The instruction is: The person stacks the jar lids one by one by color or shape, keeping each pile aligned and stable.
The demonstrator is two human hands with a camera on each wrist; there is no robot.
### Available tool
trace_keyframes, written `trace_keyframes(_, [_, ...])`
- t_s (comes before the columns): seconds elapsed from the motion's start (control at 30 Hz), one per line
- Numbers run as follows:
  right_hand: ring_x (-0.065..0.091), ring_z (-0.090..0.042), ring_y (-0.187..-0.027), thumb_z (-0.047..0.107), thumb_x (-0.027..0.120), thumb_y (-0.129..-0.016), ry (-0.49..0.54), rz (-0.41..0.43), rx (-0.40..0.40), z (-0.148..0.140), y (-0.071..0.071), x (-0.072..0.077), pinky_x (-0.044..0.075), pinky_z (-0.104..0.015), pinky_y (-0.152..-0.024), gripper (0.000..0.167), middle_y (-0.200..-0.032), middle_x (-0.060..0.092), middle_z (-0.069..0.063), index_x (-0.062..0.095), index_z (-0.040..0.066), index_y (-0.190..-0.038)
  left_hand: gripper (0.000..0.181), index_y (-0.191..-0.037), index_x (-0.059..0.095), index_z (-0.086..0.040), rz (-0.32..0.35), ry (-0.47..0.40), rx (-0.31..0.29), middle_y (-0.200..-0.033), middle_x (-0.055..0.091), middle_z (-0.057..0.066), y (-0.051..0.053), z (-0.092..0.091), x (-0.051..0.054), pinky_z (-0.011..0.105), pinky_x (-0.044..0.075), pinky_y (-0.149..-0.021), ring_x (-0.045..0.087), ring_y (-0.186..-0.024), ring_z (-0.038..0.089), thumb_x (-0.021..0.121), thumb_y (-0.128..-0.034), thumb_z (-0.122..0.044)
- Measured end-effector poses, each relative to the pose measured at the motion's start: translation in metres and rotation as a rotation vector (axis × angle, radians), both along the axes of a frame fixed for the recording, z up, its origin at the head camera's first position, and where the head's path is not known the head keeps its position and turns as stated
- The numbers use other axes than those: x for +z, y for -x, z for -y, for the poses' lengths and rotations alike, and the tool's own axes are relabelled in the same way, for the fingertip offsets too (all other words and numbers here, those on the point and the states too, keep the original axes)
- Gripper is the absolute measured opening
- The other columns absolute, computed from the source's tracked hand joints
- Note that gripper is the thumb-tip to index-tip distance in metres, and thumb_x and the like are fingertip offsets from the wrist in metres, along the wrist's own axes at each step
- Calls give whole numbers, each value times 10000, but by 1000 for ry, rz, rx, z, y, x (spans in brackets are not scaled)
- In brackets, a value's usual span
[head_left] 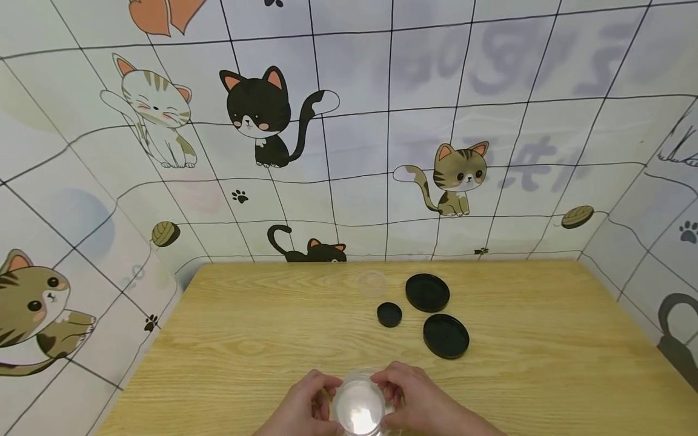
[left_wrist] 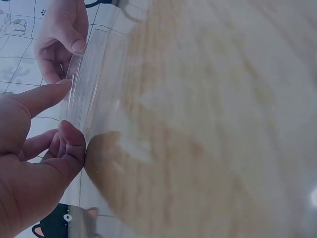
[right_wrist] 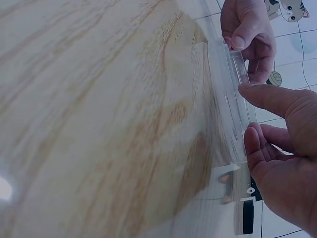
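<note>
At the near edge of the table, a clear round plastic container sits between both hands. My left hand grips its left side, the thumb low and a fingertip at the upper rim. On the opposite side my right hand holds the rim in the same way. Side on, in the left wrist view, the clear plastic shows stacked ridges or layers, with fingertips of both hands along its edge. The right wrist view shows the ridged clear rim too. Glare hides what, if anything, is inside.
Farther back on the wooden table lie two larger black round lids and a small black round lid. A faint clear disc lies near the back edge. Cat-printed cloth walls surround the table's back and sides.
</note>
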State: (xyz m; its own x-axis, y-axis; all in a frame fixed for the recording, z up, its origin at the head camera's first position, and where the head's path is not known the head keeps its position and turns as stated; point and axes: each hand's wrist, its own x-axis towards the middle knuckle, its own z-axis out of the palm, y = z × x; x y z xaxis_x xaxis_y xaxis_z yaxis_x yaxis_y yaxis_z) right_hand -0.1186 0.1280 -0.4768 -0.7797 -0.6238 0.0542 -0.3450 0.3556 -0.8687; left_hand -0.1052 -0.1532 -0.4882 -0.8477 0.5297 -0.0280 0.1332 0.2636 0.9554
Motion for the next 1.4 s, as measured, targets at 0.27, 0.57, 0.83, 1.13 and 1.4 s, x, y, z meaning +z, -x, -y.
trace_keyframes(0.27, [529,-10,-815,100,901,-768,-4,6,7,0,1,1,515,-215,-703,484,-940,559,108,673,50,-1191,562,-1264,625,35,-1,-2,-1,-1033,511,31,-1,0,2,191,494,-643,548,-764,36,877,-768,-41])
trace_keyframes(0.57, [524,1,-801,62,886,-773,-1,12,27,0,3,2,524,-213,-706,462,-928,547,112,668,30,-1179,562,-1266,626,31,-2,6,-7,-1028,505,30,-1,0,2,192,494,-639,544,-763,40,876,-766,-21])
trace_keyframes(0.83, [522,-9,-808,66,887,-772,-16,41,19,1,3,3,516,-215,-717,468,-928,540,99,667,44,-1184,579,-1273,620,35,-11,13,-10,-1036,501,29,-1,-1,3,191,495,-638,541,-760,38,886,-762,-24])
trace_keyframes(1.13, [510,11,-816,69,889,-764,-41,-45,32,2,1,3,516,-206,-713,476,-936,527,131,676,40,-1189,583,-1285,621,18,54,49,5,-1039,510,39,-1,0,4,186,482,-634,544,-744,63,886,-770,-47])
trace_keyframes(1.4, [508,5,-818,55,885,-758,-54,-36,28,3,1,5,513,-204,-718,482,-930,518,131,673,53,-1191,603,-1294,615,11,42,51,12,-1051,507,38,-2,1,5,188,485,-636,545,-747,59,896,-765,-55])
